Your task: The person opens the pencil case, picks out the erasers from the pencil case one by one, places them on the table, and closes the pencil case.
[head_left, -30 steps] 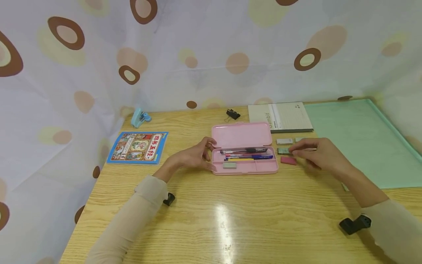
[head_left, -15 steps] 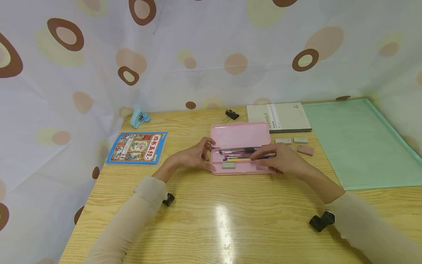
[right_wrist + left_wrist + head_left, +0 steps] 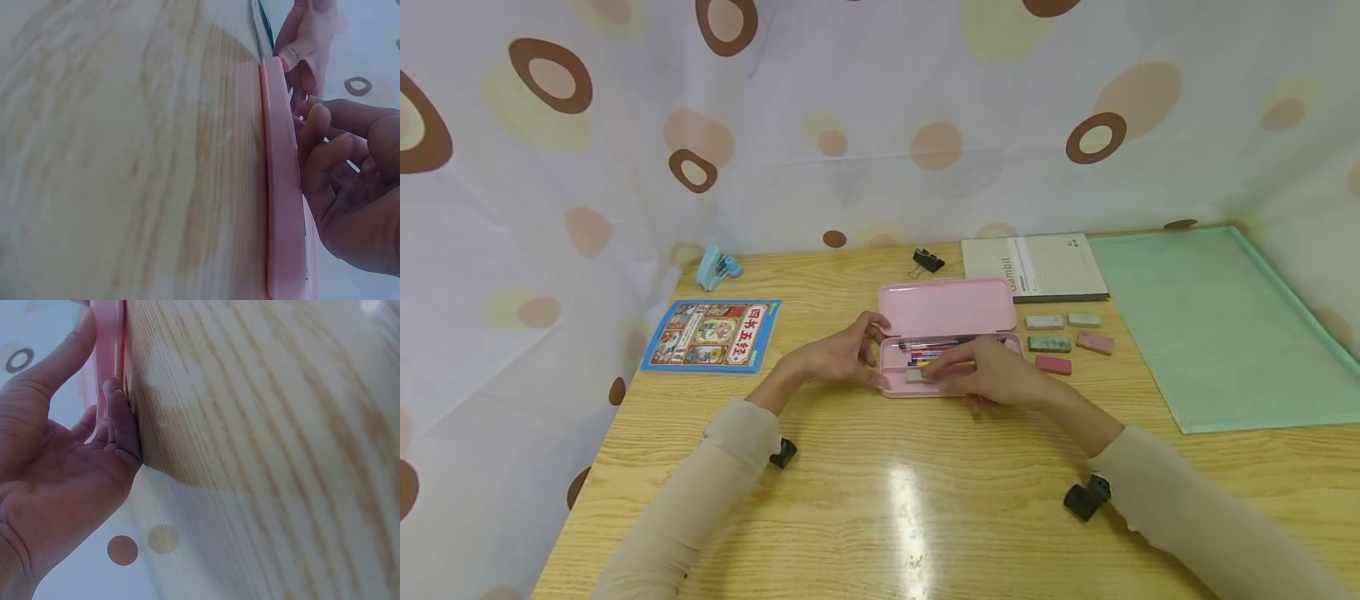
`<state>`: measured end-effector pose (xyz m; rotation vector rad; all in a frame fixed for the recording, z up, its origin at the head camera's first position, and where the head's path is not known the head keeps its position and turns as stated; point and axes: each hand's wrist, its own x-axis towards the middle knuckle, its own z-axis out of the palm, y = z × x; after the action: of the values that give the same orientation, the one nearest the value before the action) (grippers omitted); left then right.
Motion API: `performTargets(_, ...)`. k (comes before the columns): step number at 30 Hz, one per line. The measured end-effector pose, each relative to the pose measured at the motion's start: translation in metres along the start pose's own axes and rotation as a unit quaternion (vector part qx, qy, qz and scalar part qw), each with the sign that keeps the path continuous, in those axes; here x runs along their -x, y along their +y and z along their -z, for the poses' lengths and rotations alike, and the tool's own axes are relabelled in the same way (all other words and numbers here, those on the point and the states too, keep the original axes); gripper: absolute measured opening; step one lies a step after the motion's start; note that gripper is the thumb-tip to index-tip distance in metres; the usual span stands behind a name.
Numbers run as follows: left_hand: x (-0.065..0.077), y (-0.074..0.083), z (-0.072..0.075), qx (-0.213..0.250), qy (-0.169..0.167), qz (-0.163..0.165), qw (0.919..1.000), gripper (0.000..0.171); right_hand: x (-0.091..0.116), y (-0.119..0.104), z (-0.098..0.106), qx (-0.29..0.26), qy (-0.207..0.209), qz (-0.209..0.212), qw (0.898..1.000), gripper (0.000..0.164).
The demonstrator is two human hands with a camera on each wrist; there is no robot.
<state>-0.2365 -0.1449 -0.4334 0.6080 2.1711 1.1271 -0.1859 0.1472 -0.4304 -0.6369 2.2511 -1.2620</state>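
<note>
A pink pencil case (image 3: 947, 305) lies open on the table, its lid folded back. My left hand (image 3: 842, 354) grips its left end, thumb at the front corner and fingers behind, also seen in the left wrist view. Several pens (image 3: 917, 357) lie in the long rear compartment, partly covered by my right hand (image 3: 1000, 375). A pale green eraser (image 3: 914, 376) lies in the front compartment; the thumb and index finger of my right hand pinch its right end. In the right wrist view the case wall hides the eraser.
Right of the case lie several erasers: white (image 3: 1044, 322), pale green (image 3: 1084, 319), dark green (image 3: 1049, 344), light pink (image 3: 1095, 342) and deep pink (image 3: 1054, 365). Behind are a notebook (image 3: 1052, 267) and binder clip (image 3: 928, 260); a green mat (image 3: 1232, 333), picture book (image 3: 711, 335) and blue device (image 3: 717, 268) flank them.
My right hand has left the loose erasers on the right and moved left over the case to the pale green eraser inside. My left hand stays on the case's left end.
</note>
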Motion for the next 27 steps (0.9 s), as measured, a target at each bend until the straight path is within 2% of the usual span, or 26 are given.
performTargets(7,0.0,0.0008,-0.0005,-0.011,0.003,0.0,0.9999,0.086,-0.0002,-0.0016,-0.0025,-0.005,-0.005,0.003,1.0,0.024)
performTargets(11,-0.0009,0.0006,-0.0004,-0.012,0.001,0.0,0.9999,0.087,0.0012,-0.0005,-0.002,-0.016,0.014,-0.003,1.0,0.024)
performTargets(14,-0.0017,0.0007,0.0002,-0.01,0.0,-0.001,1.0,0.087,0.0015,0.0,-0.0016,-0.006,0.025,-0.001,1.0,0.025)
performTargets(20,-0.0018,0.0005,0.0011,-0.006,0.001,0.001,1.0,0.088,-0.0008,-0.0012,-0.004,0.019,0.021,0.025,0.999,0.024)
performTargets(27,-0.0022,-0.0016,0.0007,-0.008,-0.001,0.0,1.0,0.086,-0.0019,-0.005,-0.0101,-0.01,0.024,0.027,0.999,0.021)
